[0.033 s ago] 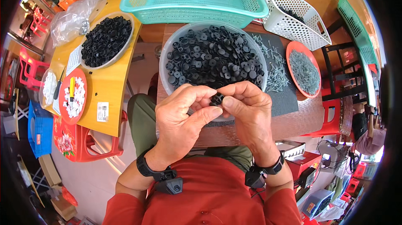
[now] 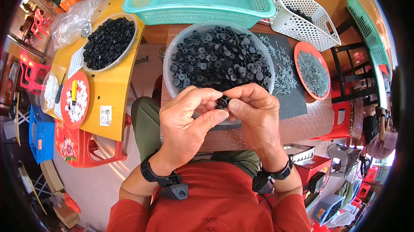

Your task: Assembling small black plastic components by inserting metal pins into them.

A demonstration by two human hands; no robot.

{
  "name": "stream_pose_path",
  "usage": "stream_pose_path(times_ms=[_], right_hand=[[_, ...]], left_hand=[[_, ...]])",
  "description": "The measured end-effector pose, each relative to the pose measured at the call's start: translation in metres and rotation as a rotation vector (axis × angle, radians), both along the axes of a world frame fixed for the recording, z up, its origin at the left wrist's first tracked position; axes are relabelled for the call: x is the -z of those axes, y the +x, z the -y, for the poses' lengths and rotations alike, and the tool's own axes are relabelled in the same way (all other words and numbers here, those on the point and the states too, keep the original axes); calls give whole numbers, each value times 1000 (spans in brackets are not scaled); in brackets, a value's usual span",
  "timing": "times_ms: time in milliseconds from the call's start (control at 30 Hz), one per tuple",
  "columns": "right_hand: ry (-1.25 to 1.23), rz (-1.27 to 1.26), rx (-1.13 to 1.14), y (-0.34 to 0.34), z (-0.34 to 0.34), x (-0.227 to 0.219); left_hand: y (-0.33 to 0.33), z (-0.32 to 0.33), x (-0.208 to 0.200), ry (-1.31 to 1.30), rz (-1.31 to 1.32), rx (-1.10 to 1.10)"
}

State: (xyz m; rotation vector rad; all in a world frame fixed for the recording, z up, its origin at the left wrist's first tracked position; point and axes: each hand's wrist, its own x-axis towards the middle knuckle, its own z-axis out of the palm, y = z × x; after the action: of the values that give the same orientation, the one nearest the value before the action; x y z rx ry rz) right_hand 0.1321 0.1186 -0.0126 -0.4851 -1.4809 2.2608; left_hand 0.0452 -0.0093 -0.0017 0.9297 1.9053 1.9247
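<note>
Between both hands, over the near rim of a round translucent tub (image 2: 168, 66), is a small round black plastic part (image 2: 223, 101) with openings in its side. My left hand (image 2: 186, 117) pinches it from the left with thumb and forefinger. From the other side my right hand (image 2: 255, 113) grips it too, thumb in front and fingers curled behind. The fingertips partly cover the part. Many loose black plastic pieces (image 2: 220, 55), some disc-shaped, fill the tub just beyond my hands.
Screws (image 2: 284, 74) lie loose on a dark mat (image 2: 297, 106), beside an orange plate of screws (image 2: 314, 75). A green basket (image 2: 198, 16) and a white basket (image 2: 306, 29) stand behind. Leftward, a yellow table (image 2: 116, 115) bears a bowl of black rings (image 2: 108, 42) and a red plate of white pieces (image 2: 76, 107).
</note>
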Motion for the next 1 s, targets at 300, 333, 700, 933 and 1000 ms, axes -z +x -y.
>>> stream_pose_path(times_ms=[300,333,700,933,1000], right_hand=[[-25,-10,38,1,1,-1],[-23,-4,40,1,1,-2],[-19,8,23,0,0,-1],[-18,-15,19,0,1,-3],[1,-13,13,0,0,-3]], left_hand=[[0,-1,2,39,10,21],[0,-1,2,39,9,22],[-8,2,7,-29,-53,105],[-8,3,8,13,130,141],[-9,3,9,21,170,164]])
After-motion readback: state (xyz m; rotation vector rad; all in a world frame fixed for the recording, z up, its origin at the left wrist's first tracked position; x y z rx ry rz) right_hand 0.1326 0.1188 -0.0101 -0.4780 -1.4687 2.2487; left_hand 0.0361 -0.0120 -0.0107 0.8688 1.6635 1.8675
